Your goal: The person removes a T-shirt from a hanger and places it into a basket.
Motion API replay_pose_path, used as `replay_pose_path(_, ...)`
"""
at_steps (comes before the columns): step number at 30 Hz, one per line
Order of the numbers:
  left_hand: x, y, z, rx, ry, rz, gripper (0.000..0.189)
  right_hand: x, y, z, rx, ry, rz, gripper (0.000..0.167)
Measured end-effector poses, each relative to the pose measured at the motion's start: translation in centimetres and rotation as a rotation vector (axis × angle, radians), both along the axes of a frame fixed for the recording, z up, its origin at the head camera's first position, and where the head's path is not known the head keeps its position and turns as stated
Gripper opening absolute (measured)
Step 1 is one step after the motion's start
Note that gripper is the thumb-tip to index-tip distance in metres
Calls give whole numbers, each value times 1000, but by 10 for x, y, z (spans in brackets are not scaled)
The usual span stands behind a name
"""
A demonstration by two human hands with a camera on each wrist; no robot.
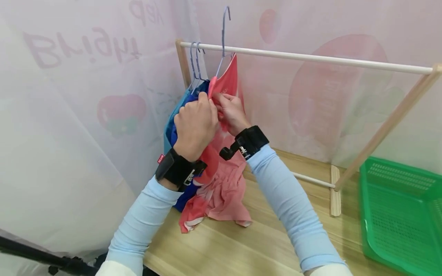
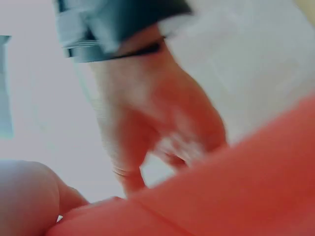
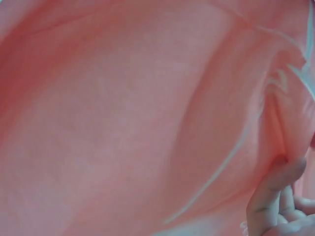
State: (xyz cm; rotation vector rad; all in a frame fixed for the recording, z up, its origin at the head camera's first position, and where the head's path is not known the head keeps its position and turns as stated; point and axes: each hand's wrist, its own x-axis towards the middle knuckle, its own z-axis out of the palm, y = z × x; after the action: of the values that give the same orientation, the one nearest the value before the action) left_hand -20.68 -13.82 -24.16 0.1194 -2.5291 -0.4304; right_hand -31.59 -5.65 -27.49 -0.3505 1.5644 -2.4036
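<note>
A coral-pink shirt [image 1: 227, 168] hangs from a thin blue-grey hanger [image 1: 223, 36], whose hook rises above the rail in the head view. My left hand [image 1: 196, 124] grips the shirt's upper edge with curled fingers. Right beside it, my right hand [image 1: 232, 111] pinches the same cloth with thumb and fingertips. The lower part of the shirt droops in folds onto the table. In the right wrist view, coral cloth [image 3: 123, 118] fills most of the picture, with pinching fingers at its lower right. A blurred coral edge crosses the left wrist view.
A rack with a white rail [image 1: 310, 57] and wooden legs stands on the wood-grain table [image 1: 276, 245]. Blue garments [image 1: 170, 122] on hangers [image 1: 195, 61] hang at its left end, behind my left hand. A green basket [image 1: 366, 230] sits at the right. Printed curtains surround the table.
</note>
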Motion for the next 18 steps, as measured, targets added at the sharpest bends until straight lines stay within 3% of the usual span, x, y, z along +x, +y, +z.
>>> replay_pose_path(5, 22, 16, 14, 234, -104, -277, 22, 17, 32, 10, -27, 46, 8, 35)
replay_pose_path(8, 31, 28, 14, 291, -128, -420, 18, 31, 57, 7, 20, 73, -16, 30)
replay_pose_path(12, 41, 44, 4, 298, -116, -544, 17, 54, 89, -1, 101, 113, -23, 31)
replay_pose_path(18, 57, 67, -20, 296, -138, -667, 15, 87, 132, -24, 208, 156, 7, 39)
